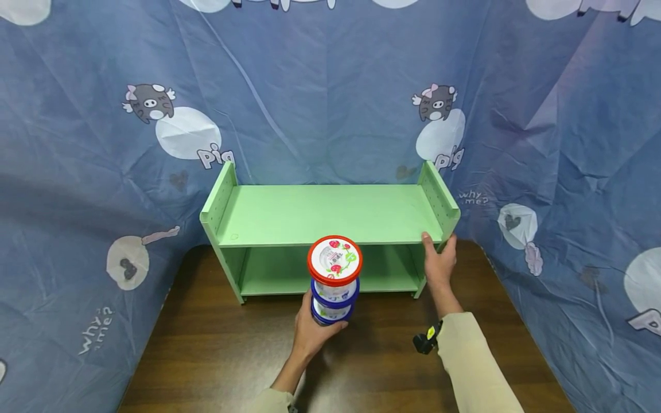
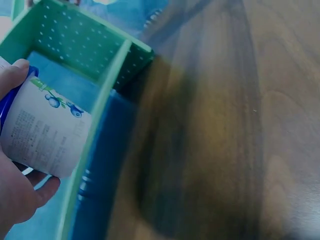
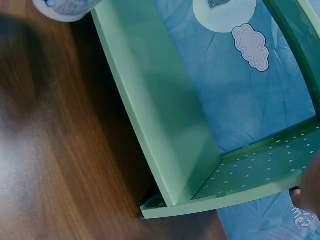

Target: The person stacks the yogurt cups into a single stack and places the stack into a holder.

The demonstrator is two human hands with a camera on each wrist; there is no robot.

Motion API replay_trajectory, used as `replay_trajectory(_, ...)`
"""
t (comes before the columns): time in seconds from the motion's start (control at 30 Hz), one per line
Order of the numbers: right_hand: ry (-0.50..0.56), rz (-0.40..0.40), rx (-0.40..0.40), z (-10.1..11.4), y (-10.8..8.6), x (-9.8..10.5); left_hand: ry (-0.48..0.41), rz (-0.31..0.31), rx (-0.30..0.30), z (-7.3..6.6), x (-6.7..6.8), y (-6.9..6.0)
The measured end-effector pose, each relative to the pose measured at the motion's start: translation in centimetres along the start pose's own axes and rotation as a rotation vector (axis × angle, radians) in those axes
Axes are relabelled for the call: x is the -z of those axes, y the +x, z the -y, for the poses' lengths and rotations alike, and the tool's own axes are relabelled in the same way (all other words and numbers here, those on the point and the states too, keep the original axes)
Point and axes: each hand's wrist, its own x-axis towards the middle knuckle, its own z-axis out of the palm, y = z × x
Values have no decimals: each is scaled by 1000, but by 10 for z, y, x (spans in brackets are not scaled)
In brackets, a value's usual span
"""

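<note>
A stack of round plastic tubs stands upright in my left hand [image 1: 312, 332], in front of the shelf's middle. The top tub has a red lid [image 1: 335, 259] with printed strawberries. Beneath it are blue-rimmed tubs [image 1: 334, 293]; in the left wrist view, a white tub with blueberries [image 2: 47, 130] lies between thumb and fingers. My right hand [image 1: 440, 265] grips the right side panel of a light green two-tier shelf [image 1: 330, 212], its thumb near the upper board's front edge. In the right wrist view, only part of that hand [image 3: 310, 192] shows at the panel's edge.
The shelf stands on a dark brown wooden table [image 1: 222, 355], with its lower board [image 1: 279, 278] partly behind the tubs. A blue cloth [image 1: 325, 103] printed with cartoon pigs hangs behind and on both sides. A small black device [image 1: 426, 342] is at the right wrist.
</note>
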Motion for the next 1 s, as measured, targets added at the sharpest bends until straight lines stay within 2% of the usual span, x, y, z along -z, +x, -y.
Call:
replay_trajectory(0.23, -4, -5, 6, -1, 0, 0, 21, -5, -30, -20, 2, 4)
replay_trajectory(0.67, -7, -6, -1, 1, -2, -1, -21, -30, -57, -58, 14, 11)
replay_trajectory(1.0, 4, -15, 1, 0, -2, -1, 33, -57, -93, -91, 21, 19)
